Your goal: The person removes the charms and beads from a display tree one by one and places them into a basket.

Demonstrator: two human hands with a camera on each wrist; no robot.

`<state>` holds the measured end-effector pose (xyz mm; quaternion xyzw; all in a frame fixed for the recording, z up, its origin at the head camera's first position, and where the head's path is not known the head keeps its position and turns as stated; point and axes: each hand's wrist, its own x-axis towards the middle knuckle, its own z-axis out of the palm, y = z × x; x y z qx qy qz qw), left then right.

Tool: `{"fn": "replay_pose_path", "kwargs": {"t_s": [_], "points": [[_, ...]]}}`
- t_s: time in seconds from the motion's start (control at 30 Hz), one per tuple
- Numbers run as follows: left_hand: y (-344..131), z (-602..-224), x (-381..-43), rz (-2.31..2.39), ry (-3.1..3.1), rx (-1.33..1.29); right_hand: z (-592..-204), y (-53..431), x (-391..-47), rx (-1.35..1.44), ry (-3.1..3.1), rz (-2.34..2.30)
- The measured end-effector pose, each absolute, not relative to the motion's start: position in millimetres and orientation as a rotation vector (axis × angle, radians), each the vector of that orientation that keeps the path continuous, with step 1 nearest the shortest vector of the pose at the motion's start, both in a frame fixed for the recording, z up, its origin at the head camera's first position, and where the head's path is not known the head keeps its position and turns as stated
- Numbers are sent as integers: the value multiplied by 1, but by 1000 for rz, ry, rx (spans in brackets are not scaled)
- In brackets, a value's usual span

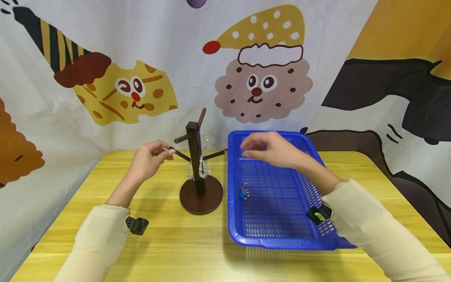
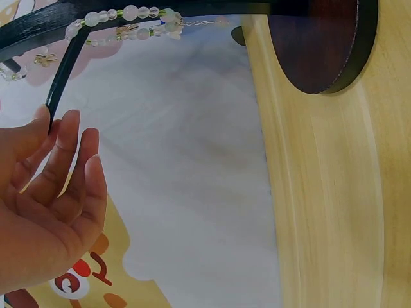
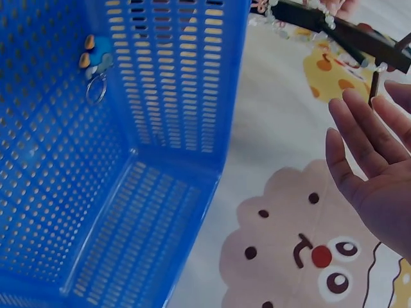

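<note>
A dark wooden jewelry stand point(image 1: 195, 147) with a round base and several pegs stands on the table. Thumb and fingers of my left hand point(image 1: 145, 159) pinch the tip of its left peg point(image 2: 60, 80). Beaded bracelets point(image 2: 130, 13) hang on that peg and on others, close to the post. Over the back left part of the blue basket point(image 1: 232, 223), my right hand point(image 1: 273, 149) hovers with loosely bent fingers and holds nothing. Inside the basket lies a small blue keychain point(image 1: 244, 194) with a metal ring, near the left wall.
The wooden table point(image 1: 158, 239) runs up to a white cloth point(image 1: 190, 86) printed with cartoon figures at the back. The basket stands just right of the stand's base. Dark camera mounts point(image 1: 137, 226) sit on both wrists.
</note>
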<state>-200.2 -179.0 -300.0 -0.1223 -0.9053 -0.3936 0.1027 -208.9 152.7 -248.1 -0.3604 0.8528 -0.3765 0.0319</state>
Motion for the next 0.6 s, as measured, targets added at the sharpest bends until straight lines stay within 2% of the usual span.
{"fn": "replay_pose_path", "kwargs": {"t_s": [0.6], "points": [[-179, -300, -200, -1161, -2667, -365, -250, 102, -196, -1374, 2444, -1023]]}}
